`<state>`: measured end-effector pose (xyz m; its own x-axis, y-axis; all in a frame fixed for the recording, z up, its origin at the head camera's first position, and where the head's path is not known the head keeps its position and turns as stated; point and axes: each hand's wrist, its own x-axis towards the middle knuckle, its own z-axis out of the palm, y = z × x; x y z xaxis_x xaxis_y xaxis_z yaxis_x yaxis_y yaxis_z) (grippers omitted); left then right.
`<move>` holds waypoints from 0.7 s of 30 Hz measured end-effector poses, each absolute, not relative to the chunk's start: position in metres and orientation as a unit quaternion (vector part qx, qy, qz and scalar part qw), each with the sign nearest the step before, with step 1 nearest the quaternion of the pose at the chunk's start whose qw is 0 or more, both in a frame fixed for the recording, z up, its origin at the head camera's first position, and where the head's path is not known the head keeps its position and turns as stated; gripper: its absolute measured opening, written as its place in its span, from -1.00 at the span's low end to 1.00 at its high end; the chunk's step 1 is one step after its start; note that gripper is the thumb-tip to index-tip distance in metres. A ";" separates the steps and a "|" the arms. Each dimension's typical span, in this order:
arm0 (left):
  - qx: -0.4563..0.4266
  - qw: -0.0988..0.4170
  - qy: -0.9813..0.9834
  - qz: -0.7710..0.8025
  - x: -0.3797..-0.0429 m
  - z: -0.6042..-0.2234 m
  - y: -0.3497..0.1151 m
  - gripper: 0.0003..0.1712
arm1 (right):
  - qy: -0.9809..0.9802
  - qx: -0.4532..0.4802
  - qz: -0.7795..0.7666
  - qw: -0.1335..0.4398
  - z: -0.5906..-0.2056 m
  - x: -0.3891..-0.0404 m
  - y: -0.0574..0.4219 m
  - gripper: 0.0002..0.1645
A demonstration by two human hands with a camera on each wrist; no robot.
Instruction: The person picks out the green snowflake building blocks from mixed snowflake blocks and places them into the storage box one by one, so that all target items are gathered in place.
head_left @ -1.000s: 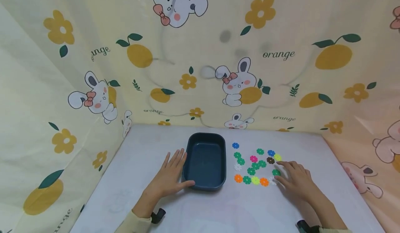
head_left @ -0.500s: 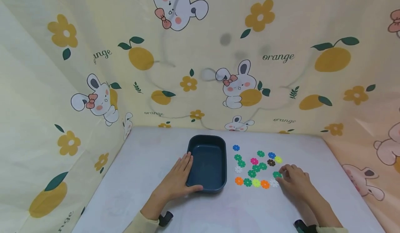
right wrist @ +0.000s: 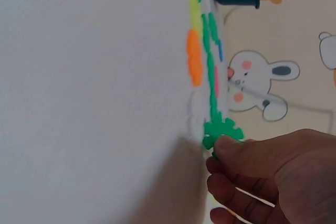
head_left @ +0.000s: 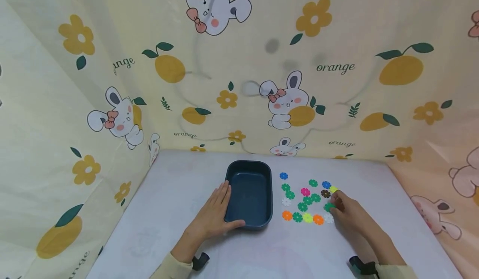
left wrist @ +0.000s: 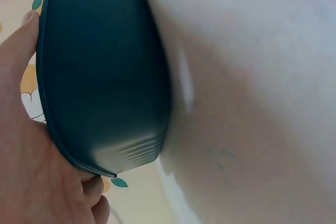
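Observation:
A dark blue-green rectangular tray [head_left: 248, 196] stands on the white table. My left hand [head_left: 211, 218] rests on its left side, fingers lying straight along the rim and thumb at the front corner. The left wrist view shows the tray's outer wall [left wrist: 100, 72] close up. At the right, my right hand [head_left: 351, 214] pinches a green snowflake disc [right wrist: 223, 132] between thumb and fingers, the disc standing on edge in the right wrist view. Near that hand lie a yellow disc [head_left: 334, 189], a brown disc [head_left: 325, 193] and a white disc [head_left: 328, 218].
Several more snowflake discs lie flat between tray and right hand, among them a pink disc [head_left: 305, 192], an orange disc [head_left: 287, 215] and a blue disc [head_left: 283, 176]. A patterned curtain [head_left: 262, 117] closes off the table's back and sides.
My left hand has shifted right onto the tray's rim. The right hand's spread fingers have closed on the green disc, which now tilts up.

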<state>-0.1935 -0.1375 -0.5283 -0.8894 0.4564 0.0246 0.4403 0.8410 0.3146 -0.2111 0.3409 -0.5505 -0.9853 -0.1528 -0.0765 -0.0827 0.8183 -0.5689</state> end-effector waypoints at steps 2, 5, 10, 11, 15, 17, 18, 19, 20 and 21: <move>0.231 0.025 0.959 0.162 -0.193 -0.528 -0.137 0.43 | 0.948 -0.079 -0.305 0.046 -0.546 -0.212 0.337 -0.69; 0.229 0.024 0.959 0.167 -0.192 -0.528 -0.137 0.43 | 0.941 -0.102 -0.323 0.008 -0.543 -0.213 0.329 -0.71; 0.231 0.020 0.958 0.168 -0.192 -0.531 -0.138 0.44 | 0.928 -0.119 -0.347 -0.059 -0.540 -0.220 0.311 -0.71; 0.230 0.019 0.958 0.167 -0.192 -0.531 -0.138 0.45 | 0.925 -0.120 -0.355 -0.066 -0.538 -0.222 0.307 -0.71; 0.230 0.014 0.959 0.164 -0.192 -0.532 -0.138 0.44 | 0.906 -0.121 -0.398 -0.075 -0.536 -0.231 0.290 -0.75; 0.229 0.014 0.959 0.164 -0.192 -0.532 -0.138 0.44 | 0.894 -0.124 -0.426 -0.065 -0.535 -0.235 0.281 -0.76; 0.229 0.014 0.959 0.166 -0.191 -0.532 -0.138 0.44 | 0.888 -0.124 -0.438 -0.060 -0.534 -0.237 0.277 -0.76; 0.229 0.017 0.960 0.163 -0.191 -0.532 -0.138 0.44 | 0.883 -0.123 -0.449 -0.054 -0.533 -0.238 0.273 -0.76; 0.229 0.020 0.960 0.161 -0.192 -0.532 -0.138 0.44 | 0.878 -0.121 -0.461 -0.049 -0.532 -0.239 0.268 -0.76; 0.230 0.022 0.960 0.161 -0.192 -0.531 -0.138 0.45 | 0.873 -0.122 -0.470 -0.045 -0.530 -0.240 0.263 -0.76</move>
